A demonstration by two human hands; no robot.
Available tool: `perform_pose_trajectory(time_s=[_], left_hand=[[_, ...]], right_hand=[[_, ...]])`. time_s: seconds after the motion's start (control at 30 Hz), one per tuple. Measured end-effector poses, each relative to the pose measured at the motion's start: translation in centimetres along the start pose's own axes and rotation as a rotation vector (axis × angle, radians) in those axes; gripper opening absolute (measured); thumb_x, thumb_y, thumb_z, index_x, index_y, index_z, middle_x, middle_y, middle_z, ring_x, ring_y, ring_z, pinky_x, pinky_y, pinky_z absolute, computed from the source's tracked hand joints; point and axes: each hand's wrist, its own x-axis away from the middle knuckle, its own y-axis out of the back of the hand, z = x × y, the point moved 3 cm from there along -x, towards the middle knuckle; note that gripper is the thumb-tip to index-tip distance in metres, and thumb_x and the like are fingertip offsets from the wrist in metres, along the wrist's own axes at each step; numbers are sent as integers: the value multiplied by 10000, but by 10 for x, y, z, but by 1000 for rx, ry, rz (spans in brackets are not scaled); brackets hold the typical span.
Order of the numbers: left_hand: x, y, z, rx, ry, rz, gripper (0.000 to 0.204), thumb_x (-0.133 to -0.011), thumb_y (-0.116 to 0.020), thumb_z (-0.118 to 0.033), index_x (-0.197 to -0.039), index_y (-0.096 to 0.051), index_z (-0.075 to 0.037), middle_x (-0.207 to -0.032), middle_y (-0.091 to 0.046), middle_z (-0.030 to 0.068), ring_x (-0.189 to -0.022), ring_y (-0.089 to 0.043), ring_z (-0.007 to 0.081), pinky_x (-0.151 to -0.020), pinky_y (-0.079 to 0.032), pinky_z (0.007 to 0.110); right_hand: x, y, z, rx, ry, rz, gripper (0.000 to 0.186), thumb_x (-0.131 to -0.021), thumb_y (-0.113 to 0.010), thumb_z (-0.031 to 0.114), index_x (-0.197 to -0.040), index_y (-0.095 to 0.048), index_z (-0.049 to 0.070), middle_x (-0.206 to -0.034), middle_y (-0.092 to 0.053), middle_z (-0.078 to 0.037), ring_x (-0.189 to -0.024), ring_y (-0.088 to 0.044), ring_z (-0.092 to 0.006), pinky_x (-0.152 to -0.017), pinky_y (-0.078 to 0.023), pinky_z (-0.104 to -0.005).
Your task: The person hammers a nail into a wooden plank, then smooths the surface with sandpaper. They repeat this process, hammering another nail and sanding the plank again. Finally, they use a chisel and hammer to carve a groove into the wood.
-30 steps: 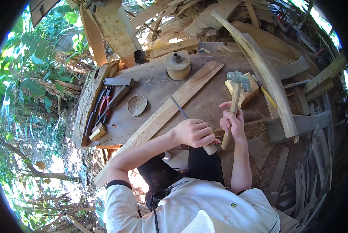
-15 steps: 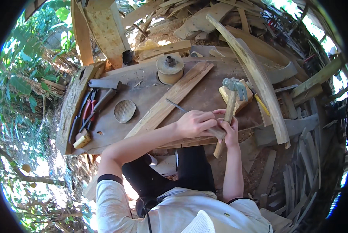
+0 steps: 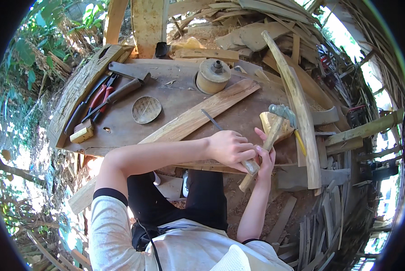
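Note:
My left hand (image 3: 232, 147) is wrapped round a chisel (image 3: 253, 167). The chisel's thin metal blade points up and left over a long wooden plank (image 3: 184, 118); its handle's butt sticks out toward my body. Close beside it, my right hand (image 3: 265, 159) grips the wooden handle of a hammer (image 3: 274, 131), with one finger stretched out. The hammer's metal head is up, in front of a pale wood block (image 3: 271, 123). The plank lies slantwise across the brown wooden workbench (image 3: 175, 92). Whether the blade touches the plank, I cannot tell.
At the bench's left lie red-handled pliers (image 3: 107, 94), a hatchet-like tool (image 3: 116, 92) and dark tools. A round shallow disc (image 3: 146, 109) and a cylindrical pot (image 3: 213, 77) sit mid-bench. A long curved pole (image 3: 297, 99) and a yellow-handled tool (image 3: 300, 142) are right, near stacked scrap wood (image 3: 333, 217).
The view has shifted, so the bench sits a little differently in it. The chisel has turned steeper, its butt lower toward me. A finger of my right hand has lifted away from the hammer handle.

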Motion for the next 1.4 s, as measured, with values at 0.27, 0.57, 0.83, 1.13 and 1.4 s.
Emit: perform_pose_trajectory(time_s=[0.27, 0.57, 0.83, 1.13, 1.4], left_hand=[[-6, -17, -3, -29, 227, 17, 499, -789, -793, -548, -903, -628, -91, -751, -631, 39, -640, -673, 232, -565, -554, 356], [0, -4, 28, -139, 162, -9, 466, -805, -791, -519, -851, -579, -106, -747, -593, 25, -623, -646, 221, -539, -512, 354], [-16, -19, 3, -165, -4, -33, 374, -775, -771, -386, -847, -528, -111, -755, -570, 25, -624, -646, 191, -550, -543, 343], [-5, -21, 6, -59, -85, -25, 368, -777, -766, -397, -839, -528, -123, -754, -559, 1, -639, -630, 179, -523, -511, 329], [-15, -6, -1, -78, -27, -99, 304, -828, -768, -307, -799, -534, -115, -698, -553, 9, -586, -616, 179, -492, -490, 340]], right_hand=[[-1, 3, -7, -48, 36, -69, 580, -904, -576, 90, -1462, -533, -62, -675, -553, 65, -580, -449, 8, -537, -344, -192], [5, 4, -9, -282, -55, 107, 577, -941, -486, 46, -1508, -447, -55, -554, -423, 25, -359, -379, -73, -355, -349, -241], [-2, 5, -7, -191, -33, -73, 557, -915, -562, 70, -1458, -538, -53, -664, -426, 97, -539, -387, 7, -485, -282, -193], [3, 5, -2, -97, -56, -46, 558, -931, -555, 100, -1470, -528, -39, -604, -388, 100, -511, -318, -2, -486, -210, -204], [5, 0, 1, -107, -62, -80, 561, -928, -572, 108, -1470, -529, -32, -611, -388, 99, -509, -314, 3, -465, -220, -199]])
